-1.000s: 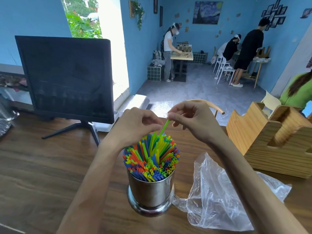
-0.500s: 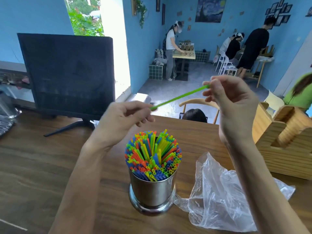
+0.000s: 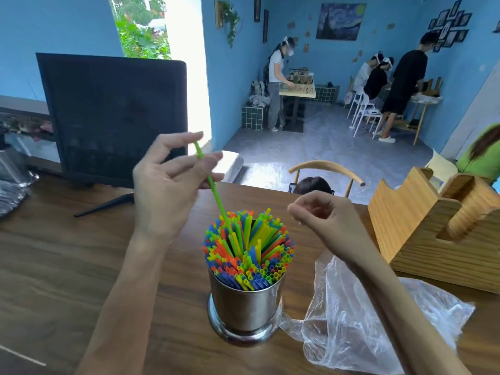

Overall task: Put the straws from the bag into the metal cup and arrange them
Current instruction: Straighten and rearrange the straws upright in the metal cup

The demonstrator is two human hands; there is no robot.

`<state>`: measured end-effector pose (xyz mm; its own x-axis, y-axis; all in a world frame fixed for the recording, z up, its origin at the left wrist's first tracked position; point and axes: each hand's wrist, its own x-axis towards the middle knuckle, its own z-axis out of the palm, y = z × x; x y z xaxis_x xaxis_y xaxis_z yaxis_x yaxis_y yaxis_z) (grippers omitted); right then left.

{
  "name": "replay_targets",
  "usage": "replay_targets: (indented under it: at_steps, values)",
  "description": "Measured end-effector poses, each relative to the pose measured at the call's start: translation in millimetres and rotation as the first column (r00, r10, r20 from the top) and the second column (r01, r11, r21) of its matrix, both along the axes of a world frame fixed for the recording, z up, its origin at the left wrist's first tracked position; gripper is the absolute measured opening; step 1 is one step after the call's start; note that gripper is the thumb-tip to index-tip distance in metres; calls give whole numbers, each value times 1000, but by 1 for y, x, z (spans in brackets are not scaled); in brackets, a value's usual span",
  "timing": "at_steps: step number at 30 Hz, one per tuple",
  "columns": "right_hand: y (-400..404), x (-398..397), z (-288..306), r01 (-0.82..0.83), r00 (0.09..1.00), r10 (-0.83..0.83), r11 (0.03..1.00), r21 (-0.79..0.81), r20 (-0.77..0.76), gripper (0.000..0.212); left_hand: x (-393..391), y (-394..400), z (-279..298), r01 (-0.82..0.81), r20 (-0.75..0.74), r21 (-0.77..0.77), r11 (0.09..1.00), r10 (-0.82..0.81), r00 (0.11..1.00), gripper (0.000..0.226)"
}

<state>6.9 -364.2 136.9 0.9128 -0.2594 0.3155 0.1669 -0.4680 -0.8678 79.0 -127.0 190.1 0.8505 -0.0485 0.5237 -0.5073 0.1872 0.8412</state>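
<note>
While left hand [image 3: 173, 185] pinches green straw [image 3: 213, 185], cup [image 3: 244, 307] below

Metal cup [image 3: 244, 307] mid-counter [image 3: 67, 266], packed with straws [image 3: 247, 247] to the rim; the bundle fans wider than the cup, no gap at the mouth. One green straw [image 3: 213, 189] slants up-left out of it, held in the left hand [image 3: 169, 185], crossing the space above the cup's left side. Right hand [image 3: 322, 220] hovers just right of the bundle, fingers curled. Plastic bag [image 3: 365, 320] touches the cup's right base. Wooden holder [image 3: 438, 226] blocks far right. Monitor [image 3: 113, 117] closes the back left. Bare counter lies left and in front of the cup.
</note>
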Motion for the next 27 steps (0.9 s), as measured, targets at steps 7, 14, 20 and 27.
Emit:
replay_targets:
  at_steps: [7, 14, 20, 27]
  values:
    - [0, 3, -6, -139, 957, 131, 990, -10, -260, 29, 0, -5, -35, 64, 23, 462, 885, -84, 996, 11]
    - [4, 5, 10, -32, 995, 6, 967, -254, -103, 13, 2, -1, -30, 126, 24, 727, 675, -209, 978, 8]
    - [24, 0, 64, 138, 932, -48, 963, -230, 358, 8, 1, -21, -22, 162, 34, 678, 717, -250, 968, 23]
    - [25, -8, 96, 153, 726, -133, 988, 30, 675, 7, 3, -13, -12, 290, -35, 530, 797, -321, 946, 16]
